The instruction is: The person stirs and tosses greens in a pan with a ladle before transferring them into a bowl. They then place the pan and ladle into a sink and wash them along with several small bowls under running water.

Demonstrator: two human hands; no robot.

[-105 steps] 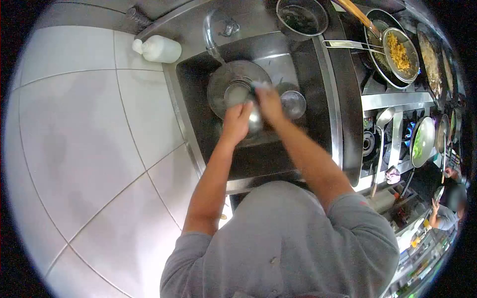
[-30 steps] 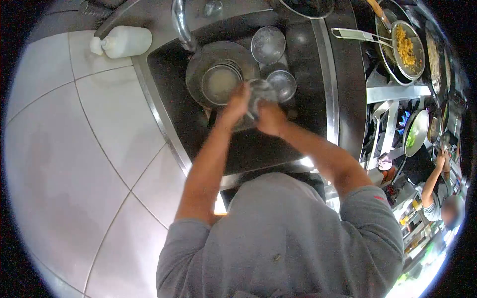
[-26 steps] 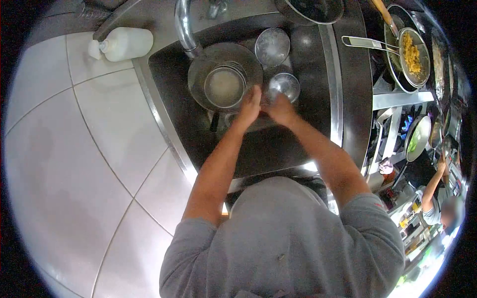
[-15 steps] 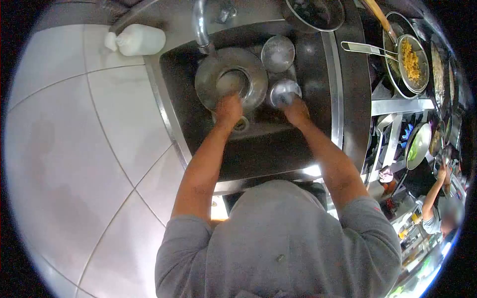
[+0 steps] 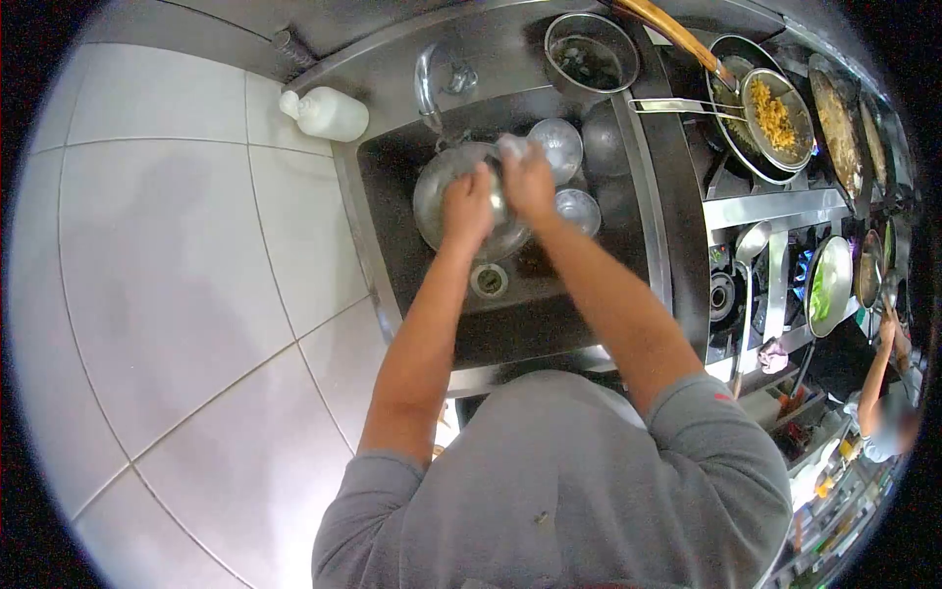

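Over a large round metal bowl (image 5: 432, 201) in the dark sink, my left hand (image 5: 468, 203) is closed on a small metal dish (image 5: 497, 199), whose outline is partly hidden. Close on its right, my right hand (image 5: 528, 182) is closed and blurred, with a whitish thing (image 5: 512, 147) at its fingertips that I cannot make out. Just right of the hands are two small metal bowls, an upper one (image 5: 557, 149) and a lower one (image 5: 579, 209). The faucet (image 5: 425, 90) reaches over the large bowl's upper edge.
A white bottle (image 5: 332, 115) stands at the sink's upper left corner. A pot (image 5: 591, 54) sits behind the sink. To the right, a strainer with yellow food (image 5: 773, 116) rests over a pan, beside a stove with a ladle (image 5: 753, 240) and a white pan (image 5: 830, 287). Another person (image 5: 888, 393) works far right.
My right hand has moved up and left from the lower small bowl to beside my left hand. The view has shifted, and the small dish now shows between my hands.
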